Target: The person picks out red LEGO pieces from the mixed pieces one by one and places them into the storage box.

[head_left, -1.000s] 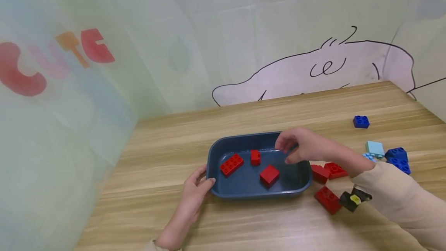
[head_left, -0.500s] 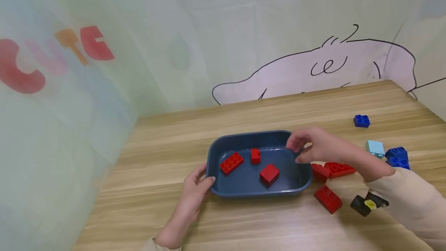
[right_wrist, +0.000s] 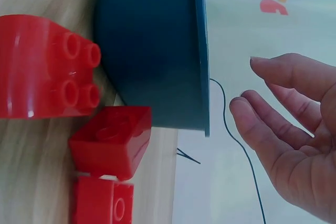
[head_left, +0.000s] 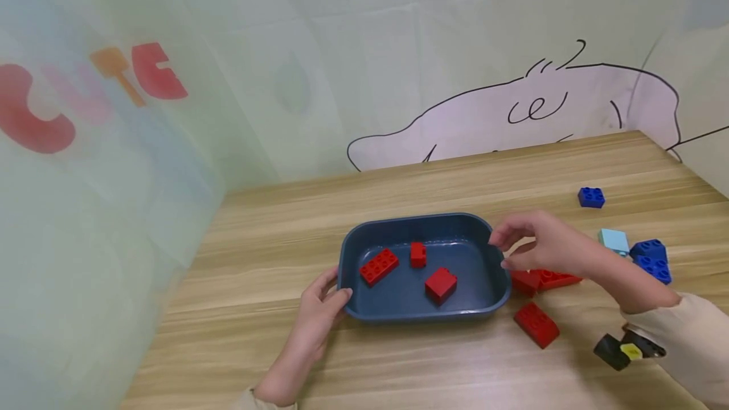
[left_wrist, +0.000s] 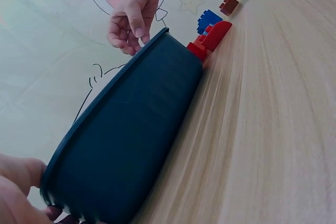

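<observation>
A dark blue tray stands on the wooden table with three red toy bricks inside: a flat one, a small one and a blocky one. My left hand grips its left end, thumb at the rim and fingers against the outer wall. Over the tray's right rim hovers my right hand, fingers loosely bent, thumb apart, nothing between them. The right wrist view also shows this hand bare. Below it, outside the tray, lie a red brick, a longer red piece and another red brick.
Farther right are a light blue brick and dark blue bricks, partly behind the right forearm. A single blue brick sits toward the back. A printed cloth hangs behind the wooden table.
My right hand has moved right, from above the tray's inside to its right rim. The left hand, the tray and the three bricks inside stay where they were.
</observation>
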Motion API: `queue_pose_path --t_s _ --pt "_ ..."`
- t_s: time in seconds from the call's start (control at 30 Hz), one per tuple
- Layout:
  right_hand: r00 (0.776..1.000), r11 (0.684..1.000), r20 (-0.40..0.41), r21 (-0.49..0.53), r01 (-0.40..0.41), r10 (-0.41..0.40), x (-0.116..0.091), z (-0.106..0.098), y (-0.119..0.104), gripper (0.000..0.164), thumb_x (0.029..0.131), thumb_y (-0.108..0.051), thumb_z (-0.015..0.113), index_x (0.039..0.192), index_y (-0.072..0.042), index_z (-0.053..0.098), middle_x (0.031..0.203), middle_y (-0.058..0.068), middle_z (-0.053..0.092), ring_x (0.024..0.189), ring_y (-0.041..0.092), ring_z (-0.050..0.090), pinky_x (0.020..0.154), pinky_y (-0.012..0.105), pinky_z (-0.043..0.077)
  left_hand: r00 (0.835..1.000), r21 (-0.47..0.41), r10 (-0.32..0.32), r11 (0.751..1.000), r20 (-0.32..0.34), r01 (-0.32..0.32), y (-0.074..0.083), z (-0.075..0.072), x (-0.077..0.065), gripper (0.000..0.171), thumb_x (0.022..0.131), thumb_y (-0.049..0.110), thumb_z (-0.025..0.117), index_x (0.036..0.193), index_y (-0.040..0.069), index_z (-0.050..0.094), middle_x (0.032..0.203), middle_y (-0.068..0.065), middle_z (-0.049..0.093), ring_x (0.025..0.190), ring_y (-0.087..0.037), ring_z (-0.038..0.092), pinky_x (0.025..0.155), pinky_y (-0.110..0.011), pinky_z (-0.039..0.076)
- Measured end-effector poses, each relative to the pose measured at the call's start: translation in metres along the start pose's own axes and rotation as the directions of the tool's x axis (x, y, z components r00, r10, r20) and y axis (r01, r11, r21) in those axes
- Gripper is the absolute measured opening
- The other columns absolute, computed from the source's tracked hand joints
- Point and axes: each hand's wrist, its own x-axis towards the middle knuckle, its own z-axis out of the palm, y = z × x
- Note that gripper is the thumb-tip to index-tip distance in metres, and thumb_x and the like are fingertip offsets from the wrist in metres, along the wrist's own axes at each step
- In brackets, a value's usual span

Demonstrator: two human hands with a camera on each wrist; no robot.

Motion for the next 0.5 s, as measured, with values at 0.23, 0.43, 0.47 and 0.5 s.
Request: queue_pose_path --t_s 0.23,0.43,0.47,0.5 --pt "0.999 0.999 -0.022 -0.009 -0.040 0.039 -0.013 -0.003 0.004 0.029 0.076 -0.003 0.073 0.103 -0.002 0.062 0.100 0.012 0.063 0.095 0.030 0.058 0.074 0.030 0.055 1.000 0.007 0.005 1.000 -0.001 -0.005 0.000 0.000 0.001 0.053 0.087 -0.002 0.050 0.136 -0.011 0.034 0.136 -0.027 0.040 0.105 -0.023 0.057 0.078 -0.033 0.053" --pt "0.998 0.999 -0.038 0.005 -0.051 0.052 -0.022 -0.004 0.008 0.031 0.075 -0.002 0.073 0.104 0.000 0.061 0.101 0.015 0.063 0.094 0.033 0.059 0.074 0.030 0.055 1.000 0.015 0.000 1.000 -0.005 0.000 0.000 0.000 0.000 0.052 0.087 -0.002 0.050 0.136 -0.010 0.036 0.135 -0.027 0.041 0.106 -0.025 0.057 0.079 -0.034 0.053" --pt "0.998 0.999 -0.039 0.006 -0.049 0.050 -0.023 -0.004 0.009 0.031 0.075 -0.002 0.073 0.104 0.000 0.061 0.101 0.015 0.062 0.094 0.033 0.059 0.074 0.030 0.055 1.000 0.016 0.001 1.000 -0.005 -0.001 0.000 0.000 0.000 0.052 0.087 -0.002 0.050 0.136 -0.010 0.035 0.135 -0.027 0.041 0.106 -0.025 0.057 0.079 -0.034 0.053" --pt "0.998 0.999 -0.039 0.009 -0.048 0.048 -0.025 -0.004 0.010 0.031 0.076 -0.003 0.073 0.104 0.000 0.061 0.101 0.015 0.062 0.094 0.033 0.059 0.073 0.030 0.055 1.000 0.016 0.003 1.000 -0.005 -0.003 0.000 0.000 0.000 0.052 0.087 -0.002 0.050 0.136 -0.011 0.035 0.136 -0.027 0.040 0.106 -0.024 0.057 0.078 -0.034 0.053"
